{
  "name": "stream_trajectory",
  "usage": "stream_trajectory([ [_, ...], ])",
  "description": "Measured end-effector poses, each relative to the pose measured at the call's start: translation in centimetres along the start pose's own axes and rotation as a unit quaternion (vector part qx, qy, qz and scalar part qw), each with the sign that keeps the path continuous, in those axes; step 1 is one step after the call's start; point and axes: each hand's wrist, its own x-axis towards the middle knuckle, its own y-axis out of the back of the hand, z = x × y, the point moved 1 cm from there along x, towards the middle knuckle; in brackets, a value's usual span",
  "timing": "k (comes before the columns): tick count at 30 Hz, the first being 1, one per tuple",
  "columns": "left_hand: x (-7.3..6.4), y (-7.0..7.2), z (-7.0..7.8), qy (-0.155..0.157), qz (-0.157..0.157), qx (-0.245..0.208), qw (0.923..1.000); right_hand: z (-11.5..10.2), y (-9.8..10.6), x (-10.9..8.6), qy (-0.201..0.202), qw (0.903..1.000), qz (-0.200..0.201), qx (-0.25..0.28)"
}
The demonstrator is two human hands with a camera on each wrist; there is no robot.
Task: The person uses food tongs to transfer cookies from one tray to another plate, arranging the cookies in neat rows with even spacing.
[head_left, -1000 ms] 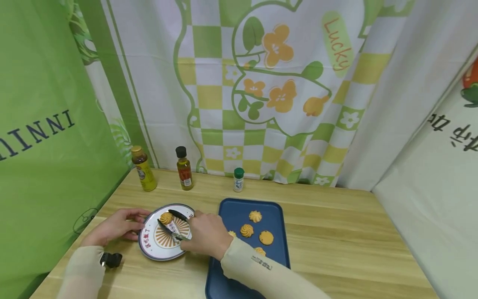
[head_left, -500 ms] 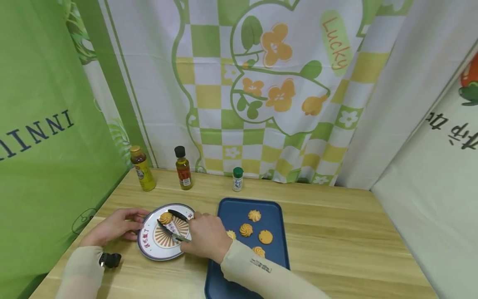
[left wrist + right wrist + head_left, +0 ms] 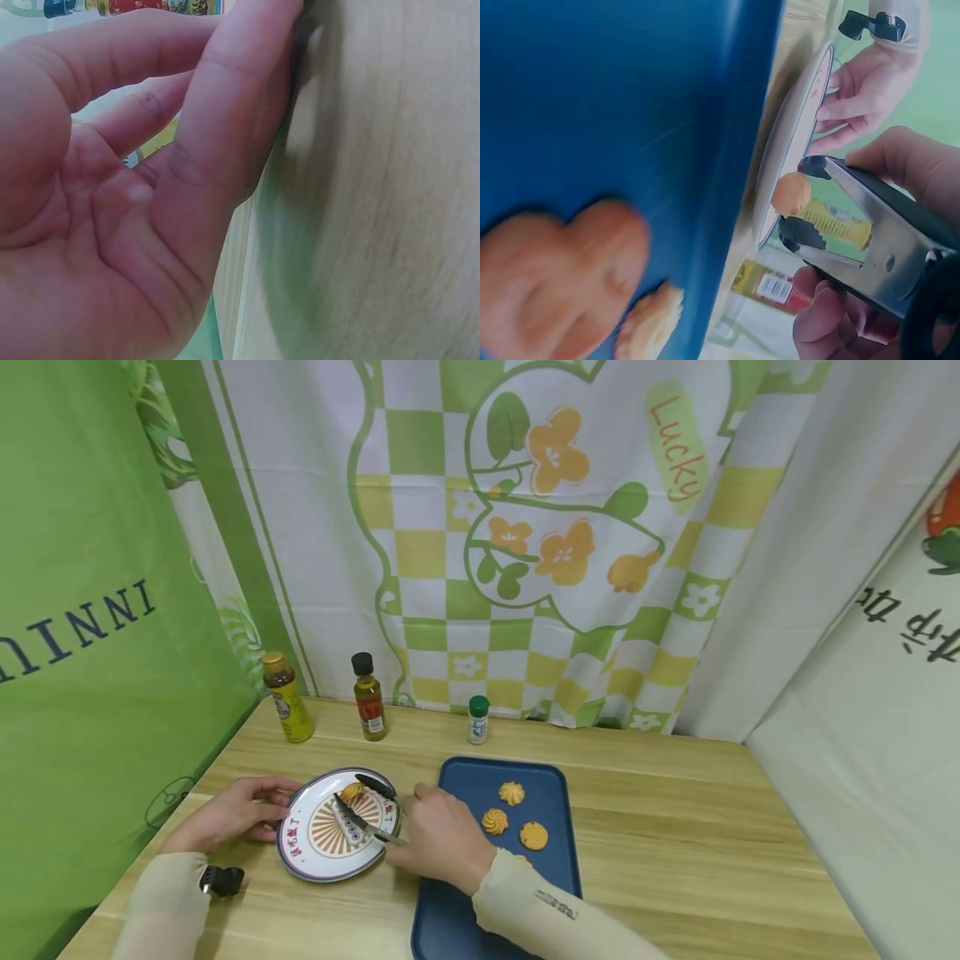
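My left hand (image 3: 238, 814) holds the left rim of a white plate (image 3: 303, 852) printed with orange rays and red characters. My right hand (image 3: 442, 835) grips metal tongs (image 3: 885, 262) with black tips, reaching over the plate from the right. Between the tips, at the plate's far side, is a golden cookie (image 3: 351, 792), also seen in the right wrist view. The left wrist view shows the left palm and bent fingers (image 3: 217, 112) close to the tabletop, the plate mostly hidden there.
A blue tray (image 3: 465, 902) with several piped cookies (image 3: 495, 822) lies right of the plate, partly under the right forearm. Along the back stand a yellow bottle (image 3: 292, 714), a black-capped oil bottle (image 3: 370, 706) and a green-capped shaker (image 3: 478, 724). Curtains hang behind the table.
My right hand and the tongs have moved a little right, and the cookie has shifted right and tilted on the plate. The left hand and plate have stayed put.
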Motion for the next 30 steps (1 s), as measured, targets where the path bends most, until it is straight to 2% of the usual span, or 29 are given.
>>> stream_trajectory([
  [7,0.1,-0.1,0.0,0.001,0.003,0.000,1.0000,2.3,0.8,-1.7,-0.029,0.9992,0.016,0.021],
  [14,0.1,-0.1,0.1,-0.003,0.004,0.006,1.0000,4.4,1.9,-3.7,-0.049,0.9976,0.048,-0.012],
  [18,0.0,0.0,0.1,-0.002,0.004,0.013,0.9999,5.0,2.2,-4.4,-0.052,0.9972,0.052,-0.010],
  [24,0.1,0.0,-0.2,-0.002,0.005,0.012,0.9999,5.4,2.3,-4.7,-0.044,0.9980,0.044,0.010],
  [30,0.0,0.0,-0.1,0.000,0.007,0.010,0.9999,4.4,2.4,-3.9,-0.009,0.9978,0.065,-0.006],
])
